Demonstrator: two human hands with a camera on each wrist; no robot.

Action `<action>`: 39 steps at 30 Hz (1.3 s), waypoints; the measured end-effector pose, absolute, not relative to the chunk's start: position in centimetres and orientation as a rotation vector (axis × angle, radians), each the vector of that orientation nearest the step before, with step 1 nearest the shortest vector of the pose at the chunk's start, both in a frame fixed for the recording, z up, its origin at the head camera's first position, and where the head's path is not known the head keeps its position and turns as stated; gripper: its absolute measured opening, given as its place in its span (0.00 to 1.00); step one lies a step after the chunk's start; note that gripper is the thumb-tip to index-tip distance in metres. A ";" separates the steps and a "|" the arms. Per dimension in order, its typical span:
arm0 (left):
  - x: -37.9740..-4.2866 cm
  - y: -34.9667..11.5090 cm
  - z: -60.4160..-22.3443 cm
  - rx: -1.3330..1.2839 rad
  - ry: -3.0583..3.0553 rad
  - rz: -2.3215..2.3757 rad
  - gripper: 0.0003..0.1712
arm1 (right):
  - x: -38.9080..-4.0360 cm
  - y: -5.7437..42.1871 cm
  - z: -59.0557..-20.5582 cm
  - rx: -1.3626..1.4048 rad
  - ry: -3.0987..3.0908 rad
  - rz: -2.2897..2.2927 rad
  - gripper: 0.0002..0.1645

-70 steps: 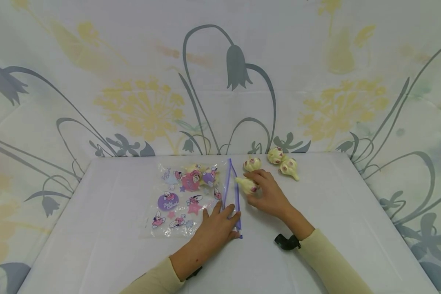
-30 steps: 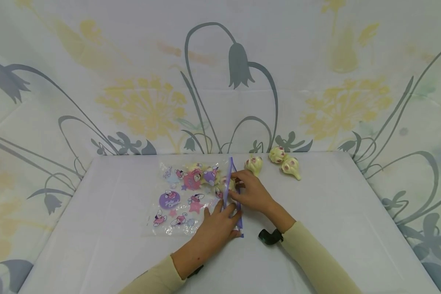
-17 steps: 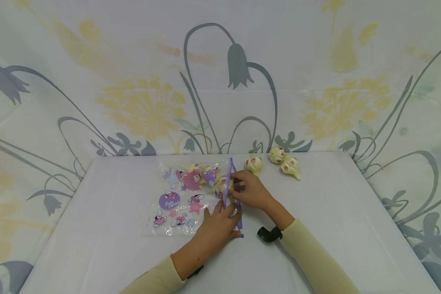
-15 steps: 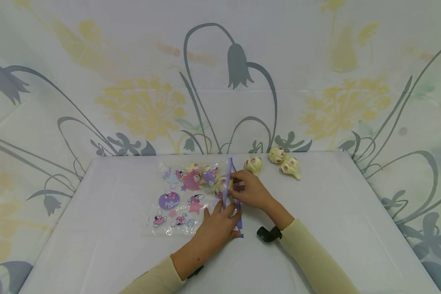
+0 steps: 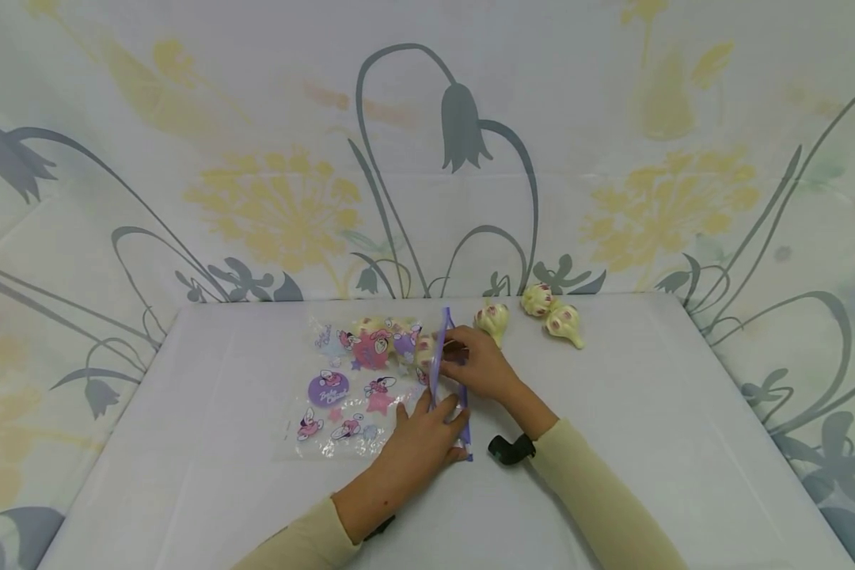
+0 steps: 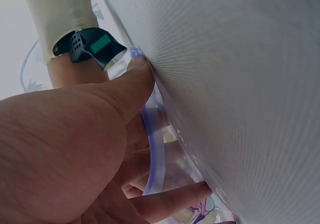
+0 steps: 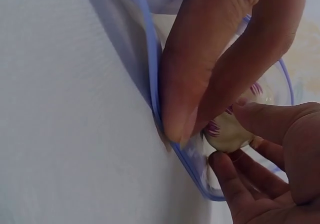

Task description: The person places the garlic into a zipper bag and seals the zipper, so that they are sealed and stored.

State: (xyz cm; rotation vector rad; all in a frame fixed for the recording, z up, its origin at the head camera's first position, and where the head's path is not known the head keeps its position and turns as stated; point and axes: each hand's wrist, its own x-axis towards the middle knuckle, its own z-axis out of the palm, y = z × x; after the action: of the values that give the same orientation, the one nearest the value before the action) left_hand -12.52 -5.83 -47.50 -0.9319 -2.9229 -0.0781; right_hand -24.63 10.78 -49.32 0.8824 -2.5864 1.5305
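A clear zip bag (image 5: 392, 396) with pink and purple cartoon prints lies flat, its purple-edged mouth gaping to the right. My left hand (image 5: 416, 439) rests over the lower part of that mouth; its spread fingers press the lower lip (image 7: 153, 69) down onto the table. At the upper part of the mouth, my right hand (image 5: 480, 368) has its fingertips inside, thumb and fingers around a garlic bulb (image 7: 227, 134) with purple streaks. More pale bulbs (image 5: 370, 325) show through the film farther in, partly hidden by the prints.
One garlic bulb (image 5: 492, 318) lies just beyond my right hand. Two more, a rear bulb (image 5: 537, 300) and a front bulb (image 5: 563, 323), sit together to its right. The white-covered table (image 5: 207, 443) meets a flower-printed cloth (image 5: 271, 214) behind.
My right hand has moved left from outside the bag, carrying the garlic bulb through the mouth, and lately a little farther in. My left hand has kept its place.
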 end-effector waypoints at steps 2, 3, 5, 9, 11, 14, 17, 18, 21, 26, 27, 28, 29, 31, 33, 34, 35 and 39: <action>-12.6 -5.8 -47.5 -0.933 -2.925 -0.079 0.32 | -24.7 10.6 -49.4 0.880 -2.567 1.550 0.23; -12.6 -5.8 -47.5 -0.934 -2.925 -0.080 0.32 | -24.8 10.4 -49.4 0.874 -2.559 1.557 0.24; -12.6 -5.8 -47.5 -0.936 -2.916 -0.075 0.32 | -24.9 10.1 -49.5 0.858 -2.550 1.563 0.24; -12.4 -5.8 -47.5 -0.929 -2.895 -0.061 0.32 | -25.0 9.6 -49.8 0.813 -2.563 1.558 0.24; -12.4 -5.8 -47.5 -0.921 -2.886 -0.061 0.32 | -25.0 9.3 -49.8 0.785 -2.579 1.555 0.24; -12.3 -5.8 -47.4 -0.914 -2.869 -0.072 0.31 | -25.2 8.8 -50.0 0.738 -2.593 1.528 0.24; -12.3 -5.8 -47.4 -0.920 -2.845 -0.097 0.31 | -25.4 8.4 -50.1 0.679 -2.597 1.490 0.24; -12.3 -5.8 -47.4 -0.923 -2.840 -0.106 0.31 | -25.4 8.3 -50.1 0.660 -2.596 1.478 0.24; -12.3 -5.8 -47.4 -0.934 -2.837 -0.119 0.32 | -25.5 8.0 -50.1 0.616 -2.610 1.426 0.23; -12.2 -5.8 -47.3 -0.936 -2.870 -0.125 0.32 | -25.4 8.0 -49.9 0.537 -2.659 1.318 0.19; -12.2 -5.8 -47.3 -0.934 -2.875 -0.128 0.32 | -25.4 8.1 -49.9 0.515 -2.672 1.305 0.17; -12.2 -5.8 -47.2 -0.932 -2.885 -0.131 0.32 | -25.3 8.2 -49.9 0.494 -2.683 1.291 0.15; -12.2 -5.8 -47.2 -0.931 -2.888 -0.135 0.32 | -25.2 8.2 -49.8 0.478 -2.693 1.286 0.14; -12.2 -5.8 -47.2 -0.928 -2.896 -0.135 0.32 | -25.1 8.4 -49.6 0.469 -2.705 1.279 0.10; -12.3 -5.8 -47.2 -0.929 -2.900 -0.129 0.32 | -25.0 8.6 -49.4 0.486 -2.711 1.260 0.07; -12.3 -5.7 -47.1 -0.929 -2.905 -0.126 0.32 | -25.0 8.8 -49.4 0.500 -2.713 1.252 0.06; -12.3 -5.7 -47.1 -0.928 -2.909 -0.123 0.32 | -24.9 8.9 -49.3 0.517 -2.714 1.255 0.05; -12.3 -5.7 -47.0 -0.921 -2.945 -0.122 0.32 | -24.4 9.7 -48.9 0.565 -2.710 1.283 0.07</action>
State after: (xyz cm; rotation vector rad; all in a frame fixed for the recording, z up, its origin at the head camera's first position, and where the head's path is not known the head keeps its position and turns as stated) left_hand -12.29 -5.69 -47.04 -0.9206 -2.9454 -0.1217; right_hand -24.37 9.66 -48.89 0.5649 -2.7099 1.2825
